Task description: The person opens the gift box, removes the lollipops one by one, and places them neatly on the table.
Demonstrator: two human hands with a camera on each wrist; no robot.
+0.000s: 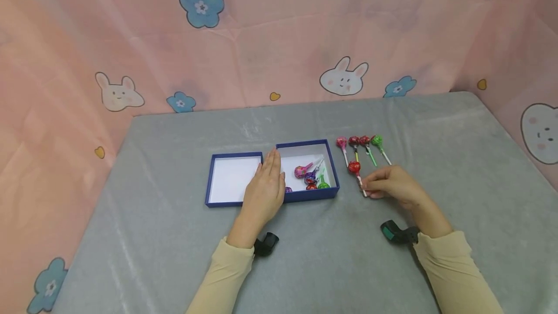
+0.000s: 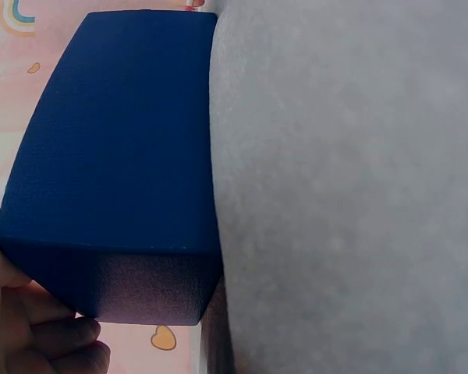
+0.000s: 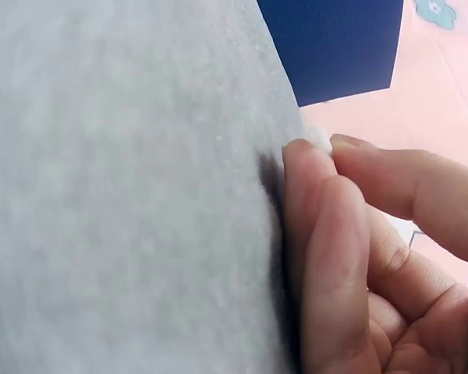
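My left hand (image 1: 266,185) holds the left end of an open blue box (image 1: 311,196), thumb at the rim and fingers outside the end wall. In the left wrist view, the fingers (image 2: 62,343) curl by that blue end wall. Inside the box lie several wrapped lollipops, among them a pink one (image 1: 301,172) and a green one (image 1: 323,184). To the right of the box, my right hand (image 1: 392,185) pinches the white stick of a red lollipop (image 1: 354,167). The right wrist view shows the stick's end (image 3: 320,140) between thumb and fingertips.
A shallow blue-rimmed lid (image 1: 231,178) with a white inside lies left of the box. Behind the red lollipop, a row of several more includes a pink one (image 1: 342,142) and a green one (image 1: 377,141). A grey cloth (image 1: 314,256) covers the table; a pink curtain (image 1: 261,52) hangs behind.
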